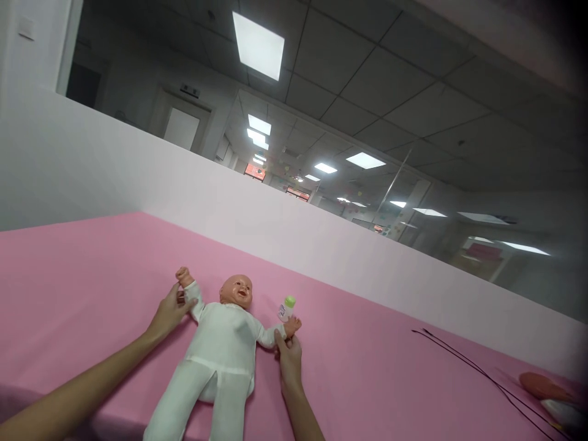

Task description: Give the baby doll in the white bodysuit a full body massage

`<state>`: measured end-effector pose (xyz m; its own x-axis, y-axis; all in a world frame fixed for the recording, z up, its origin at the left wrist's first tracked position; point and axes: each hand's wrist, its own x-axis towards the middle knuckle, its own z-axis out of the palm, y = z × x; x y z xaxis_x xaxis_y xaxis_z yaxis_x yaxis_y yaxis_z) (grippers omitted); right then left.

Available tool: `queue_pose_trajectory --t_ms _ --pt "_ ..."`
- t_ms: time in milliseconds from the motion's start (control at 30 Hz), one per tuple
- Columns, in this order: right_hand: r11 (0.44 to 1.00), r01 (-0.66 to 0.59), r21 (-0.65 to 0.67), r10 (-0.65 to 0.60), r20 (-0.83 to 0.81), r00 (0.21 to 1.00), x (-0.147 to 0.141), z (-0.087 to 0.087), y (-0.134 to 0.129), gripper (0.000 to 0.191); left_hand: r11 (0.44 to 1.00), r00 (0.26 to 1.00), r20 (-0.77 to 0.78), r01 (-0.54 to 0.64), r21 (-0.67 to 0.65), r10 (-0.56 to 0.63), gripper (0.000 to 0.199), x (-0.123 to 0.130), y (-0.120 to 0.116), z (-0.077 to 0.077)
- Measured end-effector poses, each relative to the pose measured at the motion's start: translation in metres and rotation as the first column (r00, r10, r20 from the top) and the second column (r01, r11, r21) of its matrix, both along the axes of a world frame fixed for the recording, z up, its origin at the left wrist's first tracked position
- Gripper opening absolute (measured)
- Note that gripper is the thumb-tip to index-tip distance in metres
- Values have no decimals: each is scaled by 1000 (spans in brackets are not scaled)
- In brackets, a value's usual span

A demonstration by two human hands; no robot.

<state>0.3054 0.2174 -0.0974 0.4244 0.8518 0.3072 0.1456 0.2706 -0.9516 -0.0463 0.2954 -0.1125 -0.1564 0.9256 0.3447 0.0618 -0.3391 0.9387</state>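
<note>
Lying on its back across a pink-covered counter (92,275), a vinyl baby doll in a white long-sleeved onesie (220,343) has its bald head pointing away from the person and its legs running toward the near edge of the view. A small white bottle with a bright green cap (286,309) sits just above the doll's outstretched hand on the right of the view, very near that hand, though any contact is hard to tell. Further right, a thin black cord (482,373) curves across the pink surface, and a red-orange rounded object (544,387) lies beside a white object (563,413), both blurred in the corner. Nothing stands between the hands and the doll. Behind the counter runs a low white partition wall (275,226), with a glass partition (404,202) and a white door (181,128) beyond it, under a ceiling of square tiles and glowing light panels (258,46).

The person's left hand (171,312) closes around the doll's raised arm just below its small fist, its fingers (181,300) curled firmly on the wrist. The right hand (289,361) grasps the doll's other wrist, its fingers (278,343) pinched in around it, close beneath the bottle.
</note>
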Motion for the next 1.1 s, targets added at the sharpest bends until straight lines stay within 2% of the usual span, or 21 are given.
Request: queue_pose_trajectory --t_ms 67,167,200,267,333,367,400,467,533,600,700,767,867,933,1000,1100 --pt "999 -41 17 40 50 998 -7 0 -6 55 995 993 -115 52 80 -43 51 2 -9 1" --pt "989 -128 76 103 275 956 -19 7 -16 50 956 931 -363 147 256 -46 34 4 -22 7" --pt "979 -176 101 125 383 915 -22 9 -19 45 922 894 -448 189 337 -19 31 5 -25 9" --pt "946 -288 147 145 605 783 -27 10 -23 40 822 821 -567 277 497 66 32 6 -29 10" --pt "922 -350 165 111 753 649 -29 8 -26 46 739 775 -615 328 589 147 36 7 -30 10" --pt "922 -349 169 89 784 614 -30 6 -26 50 724 763 -623 333 604 169 36 8 -30 10" --pt "926 -335 175 71 790 609 -31 4 -26 52 728 757 -631 333 599 173 35 8 -31 10" --pt "942 -285 176 62 743 666 -32 2 -24 50 789 762 -633 300 536 140 34 7 -31 10" --pt "969 -205 140 73 628 775 -31 1 -22 43 891 795 -599 197 409 99 33 5 -31 11" --pt "993 -95 64 54 466 883 -28 0 -19 38 964 841 -533 60 259 91 33 2 -30 12" --pt "996 56 -74 -38 228 973 -21 -3 -13 34 996 891 -447 -69 54 86 35 -4 -24 11" --pt "991 68 -114 -51 147 988 -19 -5 -10 32 996 906 -417 -87 -31 66 39 -7 -21 11" --pt "997 -4 -72 12 124 992 -23 -6 -10 26 999 901 -431 -41 1 38 40 -8 -22 12" --pt "998 -54 -36 59 166 984 -27 -4 -14 29 997 849 -526 -15 82 56 38 -5 -26 12" --pt "995 -97 6 91 303 949 -32 -1 -20 31 983 757 -647 35 182 93 37 -2 -32 11" --pt "984 -159 86 79 585 807 -40 4 -32 35 931 646 -746 151 333 162 44 3 -37 9"
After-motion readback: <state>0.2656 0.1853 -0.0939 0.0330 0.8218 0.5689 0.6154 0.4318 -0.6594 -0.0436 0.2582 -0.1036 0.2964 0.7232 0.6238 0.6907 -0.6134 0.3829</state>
